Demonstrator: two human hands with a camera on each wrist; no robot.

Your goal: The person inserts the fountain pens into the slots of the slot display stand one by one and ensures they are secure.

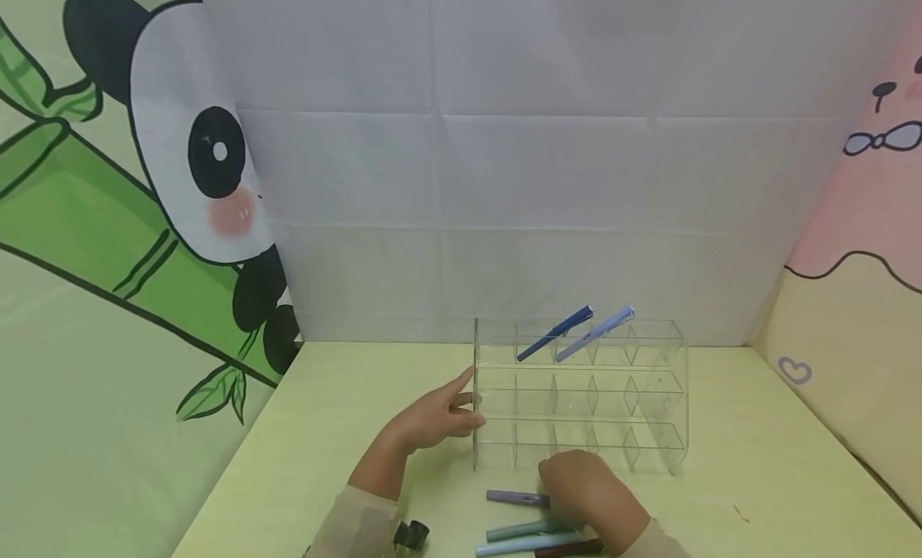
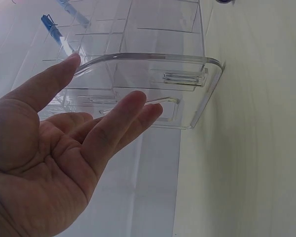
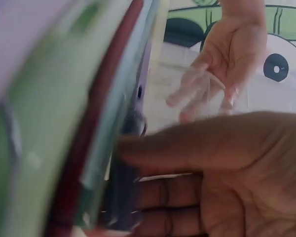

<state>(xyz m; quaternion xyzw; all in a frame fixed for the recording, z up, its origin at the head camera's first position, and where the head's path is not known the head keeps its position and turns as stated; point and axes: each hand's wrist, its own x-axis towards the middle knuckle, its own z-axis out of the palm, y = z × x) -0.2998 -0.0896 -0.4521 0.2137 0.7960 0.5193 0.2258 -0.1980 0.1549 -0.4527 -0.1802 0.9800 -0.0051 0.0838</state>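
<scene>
A clear acrylic pen rack [image 1: 580, 394] with three tiers of compartments stands on the table. In its top tier lean a dark blue pen [image 1: 553, 335] and a light blue pen [image 1: 596, 332]. My left hand [image 1: 435, 414] touches the rack's left side panel [image 2: 148, 57], fingers extended. In front of the rack, my right hand [image 1: 587, 490] pinches a purple-grey pen [image 1: 513, 498] near its right end, between thumb and fingers; the hand hides that end. Close below lie a green pen [image 1: 522, 531], a pale blue pen [image 1: 522, 545] and a dark red pen [image 1: 569, 549].
A small black object [image 1: 412, 535] sits beside the left sleeve [image 1: 356, 522]. The pale yellow table [image 1: 742, 430] meets a white backdrop [image 1: 547, 174] behind the rack. Printed cloths with a panda and a pink figure line the sides.
</scene>
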